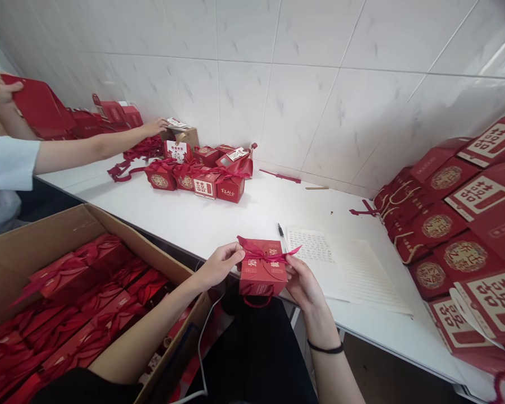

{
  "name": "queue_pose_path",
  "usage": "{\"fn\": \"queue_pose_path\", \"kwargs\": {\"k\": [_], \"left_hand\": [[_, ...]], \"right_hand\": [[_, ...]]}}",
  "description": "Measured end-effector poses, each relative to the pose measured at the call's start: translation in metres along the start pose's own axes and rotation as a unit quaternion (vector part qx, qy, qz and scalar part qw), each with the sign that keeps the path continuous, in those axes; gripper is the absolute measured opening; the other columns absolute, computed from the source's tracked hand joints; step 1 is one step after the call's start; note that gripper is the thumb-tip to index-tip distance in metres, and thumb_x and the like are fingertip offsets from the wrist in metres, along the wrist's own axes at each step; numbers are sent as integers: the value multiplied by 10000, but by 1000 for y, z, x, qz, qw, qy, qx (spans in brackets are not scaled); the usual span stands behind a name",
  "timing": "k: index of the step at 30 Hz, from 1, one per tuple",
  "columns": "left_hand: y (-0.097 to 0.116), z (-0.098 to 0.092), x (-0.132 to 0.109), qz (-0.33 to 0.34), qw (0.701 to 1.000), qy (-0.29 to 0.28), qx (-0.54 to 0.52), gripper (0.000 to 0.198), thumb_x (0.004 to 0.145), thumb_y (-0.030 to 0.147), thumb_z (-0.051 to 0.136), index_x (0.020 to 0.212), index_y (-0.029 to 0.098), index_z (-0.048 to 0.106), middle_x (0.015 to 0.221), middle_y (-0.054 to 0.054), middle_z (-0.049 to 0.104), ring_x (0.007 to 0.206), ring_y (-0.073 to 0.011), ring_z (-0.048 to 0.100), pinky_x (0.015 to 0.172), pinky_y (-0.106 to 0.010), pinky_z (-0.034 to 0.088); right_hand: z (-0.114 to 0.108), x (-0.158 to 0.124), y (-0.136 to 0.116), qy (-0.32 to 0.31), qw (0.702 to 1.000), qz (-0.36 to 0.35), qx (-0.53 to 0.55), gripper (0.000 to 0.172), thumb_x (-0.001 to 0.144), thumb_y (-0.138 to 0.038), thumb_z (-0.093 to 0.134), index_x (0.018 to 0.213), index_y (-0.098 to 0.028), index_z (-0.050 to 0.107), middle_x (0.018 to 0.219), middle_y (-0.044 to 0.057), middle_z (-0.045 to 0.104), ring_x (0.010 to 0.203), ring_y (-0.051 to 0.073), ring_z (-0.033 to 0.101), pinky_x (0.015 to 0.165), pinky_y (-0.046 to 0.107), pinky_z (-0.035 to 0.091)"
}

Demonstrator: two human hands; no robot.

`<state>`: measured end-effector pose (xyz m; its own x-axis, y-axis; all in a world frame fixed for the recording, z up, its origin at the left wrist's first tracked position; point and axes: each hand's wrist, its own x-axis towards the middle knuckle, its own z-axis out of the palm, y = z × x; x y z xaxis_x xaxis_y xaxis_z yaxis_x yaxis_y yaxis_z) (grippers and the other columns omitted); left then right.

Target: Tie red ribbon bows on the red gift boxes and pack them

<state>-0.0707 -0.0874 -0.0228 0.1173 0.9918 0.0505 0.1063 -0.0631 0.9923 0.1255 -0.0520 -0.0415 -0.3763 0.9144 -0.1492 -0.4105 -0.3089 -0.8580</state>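
Observation:
A small red gift box (263, 276) with pale printed characters is in front of me at the table's near edge. Across its top runs a dark pink ribbon (258, 251), tied around the middle. My left hand (221, 266) pinches the ribbon at the box's left side between thumb and fingers. On the other side, my right hand (305, 283) is closed on the ribbon's right end, its fingers against the side of the box. A red cord handle (256, 303) hangs below the front. The undersides of both hands are partly hidden.
At left stands a cardboard carton (151, 244) full of ribboned red boxes. More red boxes (231, 189) sit on the white table (261, 207), with a pen (280, 230) and written sheets (311, 244) nearby. Red gift bags (463, 252) are stacked right. A co-worker's arm (96, 148) reaches in.

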Motion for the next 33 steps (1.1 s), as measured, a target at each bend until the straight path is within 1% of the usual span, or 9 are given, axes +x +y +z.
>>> {"fn": "queue_pose_path", "kwargs": {"k": [5,7,9,11,13,16,20,26,33], "left_hand": [[-3,1,3,-5,1000,7,8,329,799,448,469,628,180,383,610,51,406,574,-85,372,578,-228,342],[-4,1,4,-5,1000,12,24,321,806,441,460,634,182,382,605,50,404,576,-88,375,584,-232,342],[-3,0,4,2,998,33,46,280,802,423,471,674,184,400,634,45,415,597,-96,395,602,-238,358],[4,-1,3,43,992,88,86,207,784,387,497,758,188,445,713,25,453,666,-117,434,655,-257,388],[15,-1,4,111,973,129,155,171,760,339,525,842,192,502,837,-14,500,807,-156,471,768,-299,405],[33,5,7,178,938,84,285,138,760,292,552,855,201,595,1009,-54,532,1010,-213,457,930,-370,343],[42,14,15,170,910,2,378,137,820,296,525,806,213,632,1098,-42,551,1093,-236,449,964,-422,283],[36,17,19,156,910,-6,383,163,859,304,493,822,217,626,1103,-32,557,1097,-229,447,937,-419,289],[31,15,18,158,906,-27,391,123,857,295,516,843,224,615,1068,-22,567,1076,-217,454,910,-395,287]], "right_hand": [[-4,0,3,3,1000,-21,-23,511,584,-479,742,498,-204,321,522,-62,241,471,80,204,452,245,231],[-7,-3,1,-5,998,-35,-58,464,629,-502,726,520,-196,395,524,-43,329,479,93,290,476,250,285],[-10,-8,-3,-19,992,-57,-113,371,690,-514,695,649,-187,524,614,4,482,559,131,425,547,265,361],[-12,-12,-10,-22,980,-96,-171,348,725,-512,675,853,-202,583,806,52,587,717,182,520,636,289,414],[-12,-14,-18,-16,965,-139,-221,363,728,-511,673,928,-219,591,923,68,609,840,218,544,700,309,437],[-8,-11,-28,-2,948,-173,-268,332,723,-523,665,828,-209,632,875,60,621,848,224,557,743,328,450],[0,-3,-36,6,941,-191,-280,310,734,-504,652,740,-196,622,746,34,602,708,182,546,672,304,449],[8,7,-46,-28,925,-207,-318,308,783,-477,601,680,-191,551,646,8,543,605,148,481,548,260,378],[10,24,-47,-10,903,-199,-382,333,772,-482,574,626,-183,550,620,9,550,612,157,486,612,281,377]]}}
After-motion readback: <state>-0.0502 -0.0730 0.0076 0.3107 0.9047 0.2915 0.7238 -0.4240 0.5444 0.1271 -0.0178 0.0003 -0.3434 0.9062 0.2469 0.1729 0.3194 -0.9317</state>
